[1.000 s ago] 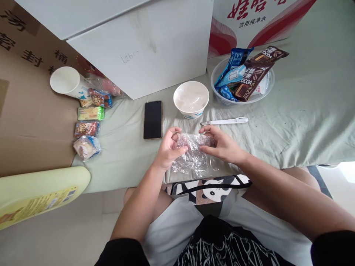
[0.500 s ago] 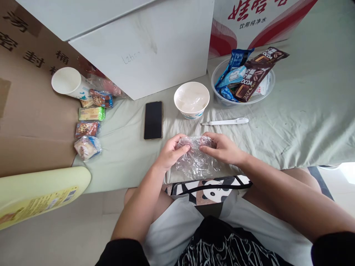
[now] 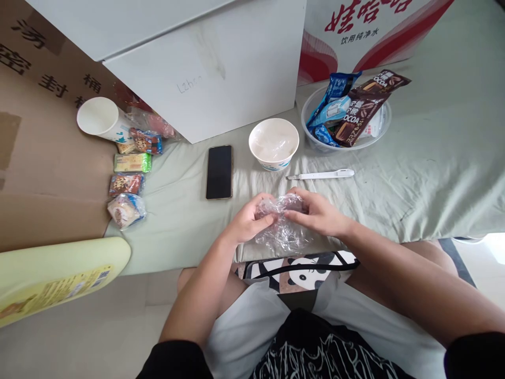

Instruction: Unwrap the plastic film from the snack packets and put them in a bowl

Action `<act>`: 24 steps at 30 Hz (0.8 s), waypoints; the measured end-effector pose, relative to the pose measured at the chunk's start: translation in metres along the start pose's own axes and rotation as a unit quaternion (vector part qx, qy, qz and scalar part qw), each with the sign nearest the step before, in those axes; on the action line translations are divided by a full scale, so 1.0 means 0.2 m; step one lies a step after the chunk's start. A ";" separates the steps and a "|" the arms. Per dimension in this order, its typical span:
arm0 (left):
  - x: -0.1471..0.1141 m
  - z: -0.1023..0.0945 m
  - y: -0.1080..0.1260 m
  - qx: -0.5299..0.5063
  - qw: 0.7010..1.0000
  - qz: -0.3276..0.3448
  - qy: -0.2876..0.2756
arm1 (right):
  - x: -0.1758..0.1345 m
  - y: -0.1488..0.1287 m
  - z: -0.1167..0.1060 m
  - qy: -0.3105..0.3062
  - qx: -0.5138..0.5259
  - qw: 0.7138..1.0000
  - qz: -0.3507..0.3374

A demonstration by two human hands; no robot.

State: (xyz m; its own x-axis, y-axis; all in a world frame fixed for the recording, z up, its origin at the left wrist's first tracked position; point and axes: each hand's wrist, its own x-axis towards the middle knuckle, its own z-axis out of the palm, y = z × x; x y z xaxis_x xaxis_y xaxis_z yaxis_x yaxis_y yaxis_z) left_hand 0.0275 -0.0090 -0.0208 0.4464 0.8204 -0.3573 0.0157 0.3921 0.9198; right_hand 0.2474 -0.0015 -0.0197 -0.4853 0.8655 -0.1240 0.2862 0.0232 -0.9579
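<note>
Crumpled clear plastic film (image 3: pixel 284 231) is held between both hands, low over the front edge of the cloth-covered table. My left hand (image 3: pixel 252 218) pinches its left side, thumb on top. On the right side, my right hand (image 3: pixel 315 213) grips it with thumb and fingers. Just beyond the hands lies a white pen-shaped cutter (image 3: pixel 321 175), its tip to the left. Behind that stands a white paper bowl (image 3: pixel 273 143) with something pale and shiny inside; I cannot make out what.
A dark phone (image 3: pixel 219 172) lies left of the bowl. At the right, a clear plastic tub (image 3: pixel 347 147) holds several wrapped snacks. Along the left are wrapped snacks (image 3: pixel 126 184) and a tipped paper cup (image 3: pixel 100 118). White boxes (image 3: pixel 236 79) stand at the back.
The left hand has moved slightly right, closer to the right hand. Between them the film is bunched more tightly.
</note>
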 end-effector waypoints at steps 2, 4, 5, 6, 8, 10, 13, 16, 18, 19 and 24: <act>0.00 0.00 -0.01 -0.002 0.999 0.011 0.042 | 0.00 -0.01 0.00 -0.020 -0.022 1.000 -0.003; 0.00 0.00 -0.01 -0.020 0.998 -0.002 0.066 | 0.00 -0.01 0.00 -0.029 -0.038 0.999 -0.003; 0.00 0.00 -0.01 -0.032 0.997 -0.015 0.069 | 0.00 -0.01 0.00 -0.029 -0.036 0.999 -0.006; 0.00 0.00 -0.01 -0.043 0.996 -0.029 0.066 | 0.00 -0.01 0.00 -0.027 -0.028 0.999 -0.012; 0.00 -0.01 0.00 -0.049 0.997 -0.051 0.036 | -0.01 0.00 0.00 -0.018 -0.007 1.000 -0.024; 0.00 -0.02 0.00 -0.034 0.997 -0.066 -0.018 | -0.01 0.01 0.01 -0.007 0.014 0.999 -0.033; 0.01 -0.02 0.00 -0.026 0.998 -0.055 -0.030 | -0.01 0.02 0.01 0.004 0.058 0.998 -0.034; 0.01 -0.02 0.00 -0.061 0.998 -0.025 0.016 | 0.00 0.02 0.02 0.003 0.149 0.988 -0.036; 0.01 -0.02 0.00 -0.090 0.996 -0.016 0.021 | 0.00 0.01 0.02 0.005 0.214 0.976 -0.038; 0.01 -0.02 0.00 -0.105 0.994 -0.012 0.020 | 0.00 0.01 0.02 0.006 0.239 0.970 -0.033; 0.01 -0.04 0.01 -0.165 0.986 0.009 0.024 | -0.01 0.01 0.00 -0.006 0.298 0.954 0.018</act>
State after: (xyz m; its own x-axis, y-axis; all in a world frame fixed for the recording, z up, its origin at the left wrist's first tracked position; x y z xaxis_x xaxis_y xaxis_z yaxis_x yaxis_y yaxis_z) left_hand 0.0210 -0.0026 -0.0203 0.4007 0.8440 -0.3565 -0.2864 0.4850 0.8263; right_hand 0.2483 -0.0026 -0.0221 -0.4949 0.8542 -0.1598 -0.2152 -0.2986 -0.9298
